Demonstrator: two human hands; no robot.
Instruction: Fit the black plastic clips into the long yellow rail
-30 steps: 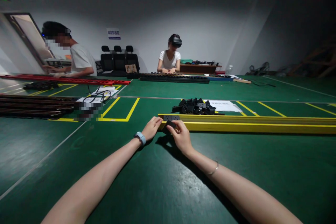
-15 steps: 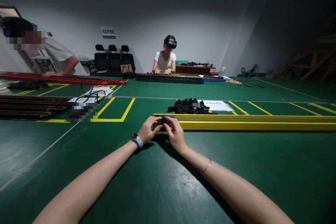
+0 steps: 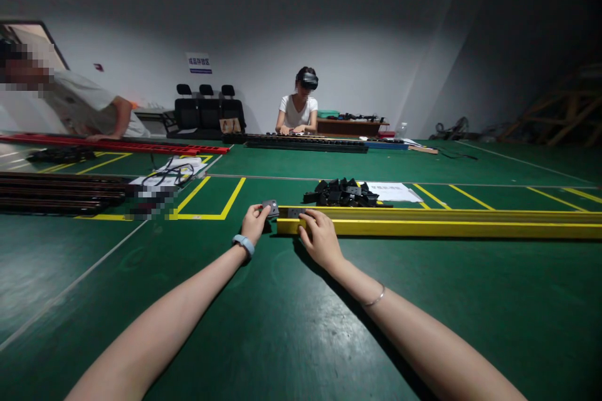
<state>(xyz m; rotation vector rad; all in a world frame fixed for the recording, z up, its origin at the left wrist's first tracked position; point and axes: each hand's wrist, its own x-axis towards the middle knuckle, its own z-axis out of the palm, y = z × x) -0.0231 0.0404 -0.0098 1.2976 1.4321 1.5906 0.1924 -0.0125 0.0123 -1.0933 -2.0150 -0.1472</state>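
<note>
My left hand (image 3: 254,223) pinches a small black bracket (image 3: 271,207) with holes in it, just off the left end of a long yellow rail (image 3: 414,226). A second dark piece (image 3: 295,213) lies in the rail's channel near that end. Over the rail's near wall curls my right hand (image 3: 322,237), its thumb in front and its fingertips on top beside the dark piece. Behind the rail lies a pile of black brackets (image 3: 339,193).
A white paper sheet (image 3: 391,192) lies right of the pile. Dark bars (image 3: 61,193), cables (image 3: 176,169) and red rails (image 3: 117,143) occupy the left. A person in a headset (image 3: 299,109) works at the far edge of the green table (image 3: 263,326); another person (image 3: 94,106) leans in at left.
My hands were together over a dark piece at the rail's end. They are now apart: the left has moved left with a bracket, and a dark piece shows in the channel.
</note>
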